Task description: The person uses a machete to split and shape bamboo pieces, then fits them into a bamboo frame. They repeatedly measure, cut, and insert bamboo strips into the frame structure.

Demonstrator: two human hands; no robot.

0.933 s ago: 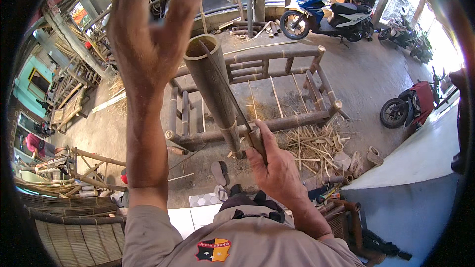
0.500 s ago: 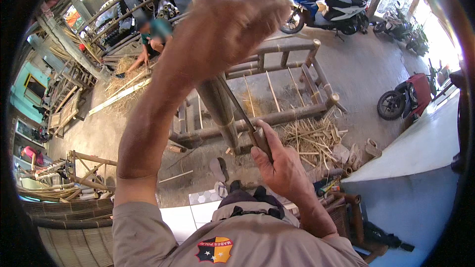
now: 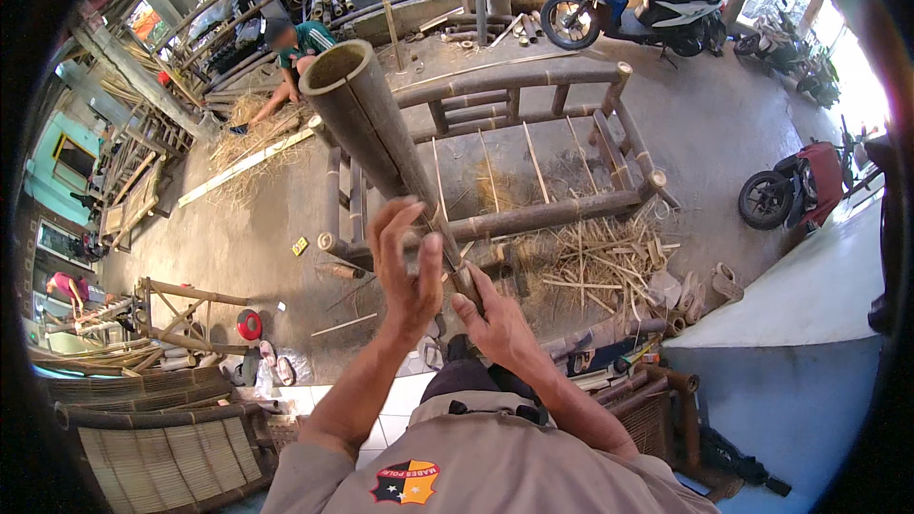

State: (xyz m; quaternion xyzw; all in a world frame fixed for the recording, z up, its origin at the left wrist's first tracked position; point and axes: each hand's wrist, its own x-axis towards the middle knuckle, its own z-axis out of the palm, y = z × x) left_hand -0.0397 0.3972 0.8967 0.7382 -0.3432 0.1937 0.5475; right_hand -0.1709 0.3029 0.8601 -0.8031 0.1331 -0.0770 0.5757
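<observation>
A thick bamboo tube (image 3: 371, 128) stands tilted before me, its hollow top toward the far left and a dark split line down its side. My right hand (image 3: 500, 328) is closed around the handle of a long-bladed knife (image 3: 465, 287), low on the tube's right side. Of its blade only a narrow part shows along the bamboo; I cannot tell how deep it sits. My left hand (image 3: 405, 271) is close to the lower tube, left of the knife, with fingers curved and apart and nothing in them. Whether it touches the bamboo is unclear.
A bamboo frame (image 3: 552, 214) with thin cross slats lies just beyond. Bamboo scraps (image 3: 609, 262) are heaped at its right. Far left, another person (image 3: 303, 43) sits among straw. Motorbikes (image 3: 657, 14) stand at the back and right. Woven bamboo furniture (image 3: 171, 457) is at near left.
My left hand has come down from high above the tube to beside its lower part. The right hand has shifted slightly left and down, still on the knife. The tube's top now shows.
</observation>
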